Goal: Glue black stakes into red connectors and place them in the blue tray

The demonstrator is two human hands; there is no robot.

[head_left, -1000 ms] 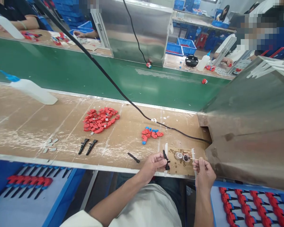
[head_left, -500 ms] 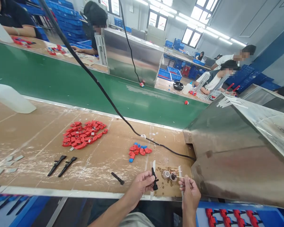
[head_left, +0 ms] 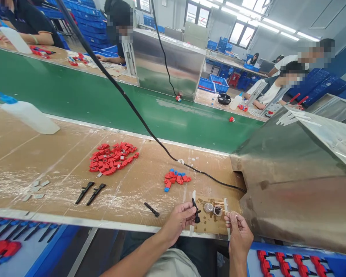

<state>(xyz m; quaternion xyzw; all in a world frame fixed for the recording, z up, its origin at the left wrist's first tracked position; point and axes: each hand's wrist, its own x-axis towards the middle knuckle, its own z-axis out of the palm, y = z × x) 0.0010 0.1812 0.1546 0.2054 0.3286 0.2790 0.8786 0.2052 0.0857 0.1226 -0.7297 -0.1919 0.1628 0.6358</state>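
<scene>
My left hand [head_left: 178,218] pinches a black toy-gun-shaped plastic part [head_left: 195,209] upright between thumb and fingers. In my right hand [head_left: 240,230] is a thin wooden stick [head_left: 224,210], its far end at a small cup of dark liquid [head_left: 217,211]. Beside that cup stands a clear small cup [head_left: 208,207], and more sticks [head_left: 219,203] lie behind them. These sit on a stained piece of cardboard [head_left: 204,227] with white tape at its sides. A loose black part [head_left: 152,209] lies left of my left hand.
Red parts are heaped [head_left: 113,158] at left, with a smaller red-and-blue group [head_left: 175,179] nearer. Two black parts [head_left: 90,193] and grey pieces [head_left: 36,189] lie further left. A black cable [head_left: 150,132] crosses the bench; a metal partition [head_left: 288,181] stands right. Blue trays [head_left: 337,265] sit below.
The view has swung a little left, so everything sits further right in the picture. Both hands keep their holds, and the stick's end stays at the dark cup.
</scene>
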